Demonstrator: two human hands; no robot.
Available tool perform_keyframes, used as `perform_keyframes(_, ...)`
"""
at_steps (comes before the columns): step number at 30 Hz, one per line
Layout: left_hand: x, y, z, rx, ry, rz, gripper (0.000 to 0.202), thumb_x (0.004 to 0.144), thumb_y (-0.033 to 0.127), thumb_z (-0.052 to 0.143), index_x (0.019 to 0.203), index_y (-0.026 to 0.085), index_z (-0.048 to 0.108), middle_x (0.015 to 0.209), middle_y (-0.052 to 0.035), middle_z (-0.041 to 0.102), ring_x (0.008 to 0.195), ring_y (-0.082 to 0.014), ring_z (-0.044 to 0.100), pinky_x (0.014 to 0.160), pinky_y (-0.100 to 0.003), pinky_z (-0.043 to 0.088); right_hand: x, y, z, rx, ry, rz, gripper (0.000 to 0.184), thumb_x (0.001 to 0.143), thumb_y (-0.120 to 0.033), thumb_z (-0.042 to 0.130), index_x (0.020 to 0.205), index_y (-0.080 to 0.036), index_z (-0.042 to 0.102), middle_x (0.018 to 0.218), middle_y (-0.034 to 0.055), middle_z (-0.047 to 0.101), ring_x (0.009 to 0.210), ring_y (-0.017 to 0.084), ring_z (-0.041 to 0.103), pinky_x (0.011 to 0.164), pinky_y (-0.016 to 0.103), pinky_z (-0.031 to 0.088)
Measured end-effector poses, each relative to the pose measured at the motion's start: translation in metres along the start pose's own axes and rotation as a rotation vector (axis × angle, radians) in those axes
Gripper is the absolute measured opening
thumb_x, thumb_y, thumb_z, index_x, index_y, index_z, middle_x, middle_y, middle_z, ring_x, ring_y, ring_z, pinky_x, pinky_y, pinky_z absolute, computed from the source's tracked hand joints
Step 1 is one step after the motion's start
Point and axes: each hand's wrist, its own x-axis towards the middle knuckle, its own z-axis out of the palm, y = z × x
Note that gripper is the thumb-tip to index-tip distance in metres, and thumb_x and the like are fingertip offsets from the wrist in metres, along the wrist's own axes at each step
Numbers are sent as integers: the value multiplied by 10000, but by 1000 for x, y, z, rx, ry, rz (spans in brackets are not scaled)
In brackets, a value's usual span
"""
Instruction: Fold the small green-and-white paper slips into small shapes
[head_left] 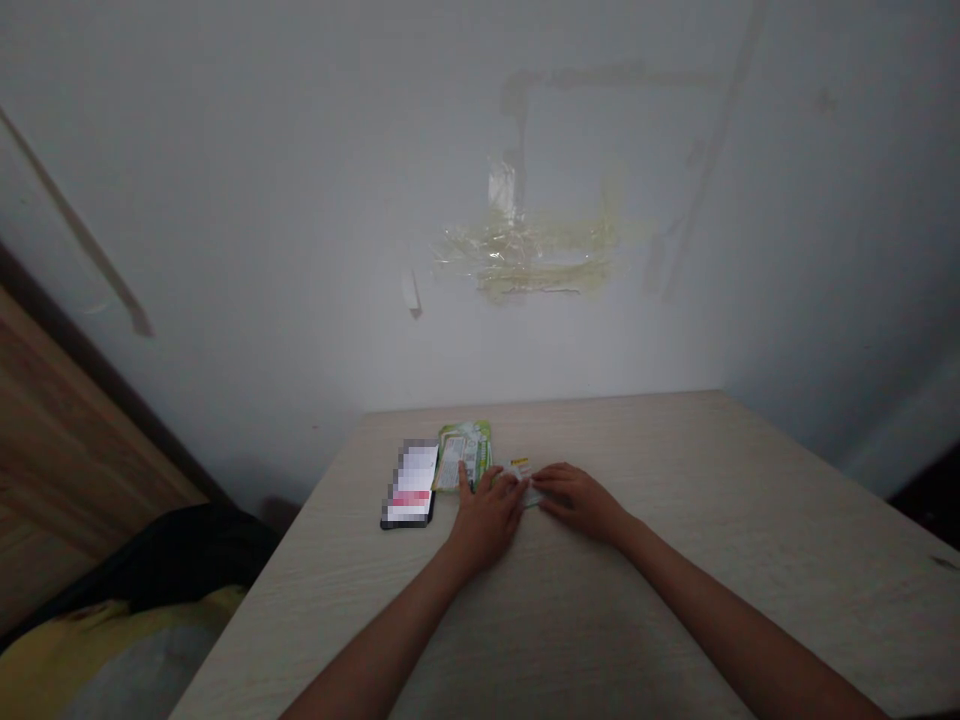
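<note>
we seem midway: packet (466,448) lying flat, white piece (519,466) unfinished at twelve o'clock
our left hand (486,515) spreads, our right hand (581,503) bends, both at the piece; whether either grips, we cannot tell.

The packet (474,443) is green and white, the table (574,615) pale beige, wood-grained.

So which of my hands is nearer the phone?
Left. Your left hand is just right of the phone, not touching it; your right hand is farther right.
</note>
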Motion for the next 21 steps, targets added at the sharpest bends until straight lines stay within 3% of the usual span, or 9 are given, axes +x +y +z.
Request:
perform_keyframes(13,3,-10,-2,-122,-25,-61,260,872,405,580,1109,320,644,1184,-13,659,1300,-295,408,1052,-719,-140,1,3,3,43,9,40,232,894,-293,596,1095,-245,700,1150,85,673,1104,209,579,980,406,460)
perform_keyframes(21,3,-7,-5,-110,-1,-88,209,909,389,526,1042,344,681,1111,5,688,1265,-273,441,1061,-717,-111,0,-3,3,13,39,11,221,887,-258,591,1075,-233,706,1136,96,668,1092,212,574,964,401,465)
